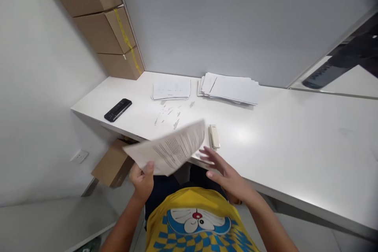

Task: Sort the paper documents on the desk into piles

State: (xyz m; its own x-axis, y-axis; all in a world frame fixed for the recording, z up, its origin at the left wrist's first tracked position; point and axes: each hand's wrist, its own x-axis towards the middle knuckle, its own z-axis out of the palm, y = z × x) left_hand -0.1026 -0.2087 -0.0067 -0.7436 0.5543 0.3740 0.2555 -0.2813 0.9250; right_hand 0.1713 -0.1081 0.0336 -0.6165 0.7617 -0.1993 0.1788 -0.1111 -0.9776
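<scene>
A tall grey panel [236,19] stands behind the long white surface [295,145], which runs across most of the view. At its far left corner, brown cardboard boxes [103,35] are stacked in a column, yellow tape running down the lower ones. The person wears a yellow shirt [197,220] with a blue and white cartoon print. Another cardboard box [113,163] sits below the surface on the left.

The printed paper [171,149] is in the air over the front edge of the surface, tilted and slightly curved, its text facing up; whether it is one sheet or several, I cannot tell. Toward the back lies an uneven paper pile [233,88], and just left of it a smaller, neater paper stack [171,89].

The left hand [143,179] grips the printed paper by its near edge, thumb on top. The right hand [223,171] is empty, its fingers apart and a little blurred, close to the paper's right end; contact there is unclear.

A black phone [118,110] lies near the left end of the surface. A cream stapler [214,136] lies just beyond the right hand's fingertips. Small grey marks [176,124] dot the surface before the smaller stack.
</scene>
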